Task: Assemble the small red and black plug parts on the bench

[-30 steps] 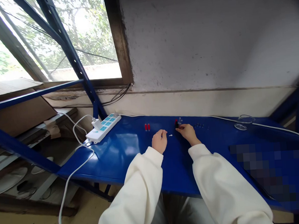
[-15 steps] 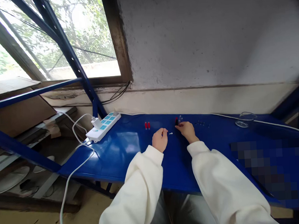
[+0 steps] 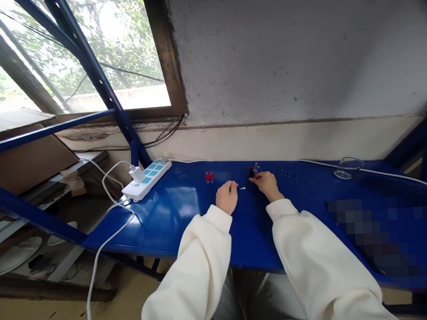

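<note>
On a tabletop against a wall, a power strip lies at the left and a round object at the back right. Between them, two tubes sit beyond the left hand, and a small piece separates that hand from the right hand, whose fingertips are at a cluster of parts.

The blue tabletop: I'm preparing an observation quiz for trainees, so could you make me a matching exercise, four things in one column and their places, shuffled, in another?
Things
1. White rectangular power strip
2. Two small red cylindrical pieces
3. Tiny white piece
4. Clear round-rimmed object

Places
A. Between the left hand and the right hand
B. Toward the right end, by a thin white cable
C. Toward the left end, with a white plug in it
D. Side by side, beyond the left hand and to its left

Pairs: 1-C, 2-D, 3-A, 4-B
</note>
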Tool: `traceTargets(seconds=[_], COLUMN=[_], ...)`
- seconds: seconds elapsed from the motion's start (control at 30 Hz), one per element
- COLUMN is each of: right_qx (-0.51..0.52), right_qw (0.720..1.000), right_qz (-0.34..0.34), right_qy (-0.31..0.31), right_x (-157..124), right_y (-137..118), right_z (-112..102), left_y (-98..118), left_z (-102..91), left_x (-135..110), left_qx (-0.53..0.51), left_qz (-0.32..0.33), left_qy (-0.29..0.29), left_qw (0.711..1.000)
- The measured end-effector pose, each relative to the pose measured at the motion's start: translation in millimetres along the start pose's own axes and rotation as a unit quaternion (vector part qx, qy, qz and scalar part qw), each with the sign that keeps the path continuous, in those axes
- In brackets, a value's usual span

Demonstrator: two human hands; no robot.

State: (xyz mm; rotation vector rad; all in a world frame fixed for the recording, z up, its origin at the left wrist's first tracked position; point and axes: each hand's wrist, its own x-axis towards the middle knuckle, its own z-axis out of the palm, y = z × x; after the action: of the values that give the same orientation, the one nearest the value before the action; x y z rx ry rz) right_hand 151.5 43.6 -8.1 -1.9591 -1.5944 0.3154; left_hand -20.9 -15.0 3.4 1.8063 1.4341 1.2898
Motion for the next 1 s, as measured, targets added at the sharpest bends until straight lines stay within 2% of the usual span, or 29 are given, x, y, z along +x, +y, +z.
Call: traceTargets(seconds=[0.13,0.43,0.57,0.77,0.9,1.0], right_qx=[-0.009,-0.035,-0.047,-0.061,-0.069,-0.082], right_qw=[1.0,0.998,0.998,0.997,0.996,0.995], right_qz=[0.009,0.053,0.052,0.051,0.048,0.045], right_qy=[-0.017,-0.004,-0.003,-0.003,-0.006,-0.017], right_x=[0.0,-3.4,-3.2,-3.4,-5.0,-9.2], right_y=[4.7,8.6,7.9,8.0,6.0,2.5], right_z=[-5.7,-7.5,-6.3,-5.7,-6.5,-10.2], left_y=[0.9,0.6,4.7,3.3,-2.4,-8.6], left_z=[-0.6,-3.0,-10.2,-20.4,-25.1,-25.8], left_x=[0.3,0.8,2.3,8.9,16.6,20.2], left_qx=[-0.003,0.043,0.144,0.286,0.312,0.287], left_qz=[-0.003,-0.004,-0.048,-0.097,-0.129,-0.145], left_qy=[-0.001,-0.005,0.007,0.029,0.026,0.023], left_qw=[1.0,0.999,0.988,0.953,0.941,0.946])
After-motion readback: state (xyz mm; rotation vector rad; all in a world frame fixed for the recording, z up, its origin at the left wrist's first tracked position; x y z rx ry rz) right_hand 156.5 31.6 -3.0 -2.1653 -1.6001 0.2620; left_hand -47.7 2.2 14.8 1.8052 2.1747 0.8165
